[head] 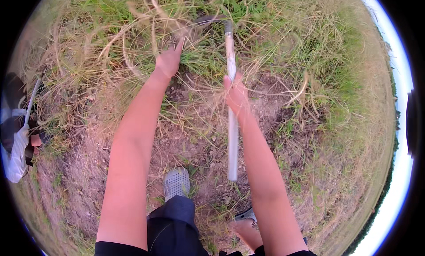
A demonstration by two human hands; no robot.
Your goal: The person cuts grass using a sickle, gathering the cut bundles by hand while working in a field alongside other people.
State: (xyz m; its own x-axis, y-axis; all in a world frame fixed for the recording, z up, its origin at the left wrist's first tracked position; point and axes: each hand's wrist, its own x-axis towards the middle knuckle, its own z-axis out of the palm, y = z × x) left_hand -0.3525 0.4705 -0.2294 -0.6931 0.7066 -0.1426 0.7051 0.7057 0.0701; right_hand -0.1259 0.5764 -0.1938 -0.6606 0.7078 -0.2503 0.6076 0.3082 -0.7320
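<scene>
My right hand (237,93) is wrapped around the pale handle of a sickle (233,143). The handle stretches away from me, and its lower end sticks out below my fist. At the far end, a dark metal collar carries a curved blade (211,19) that bends left into the grass, its tip blurred among the stalks. My left hand (168,61) is closed on a bunch of grass stems (182,31), left of the blade. The stems are smeared by motion, and most of my left fingers are hidden.
Taller green and dry grass (318,40) grows ahead and to the right. Bare soil with cut stalks (199,139) lies around my feet, one in a grey perforated clog (177,183). At the far left edge another person (13,126) stands close, beside a pale pole and white cloth.
</scene>
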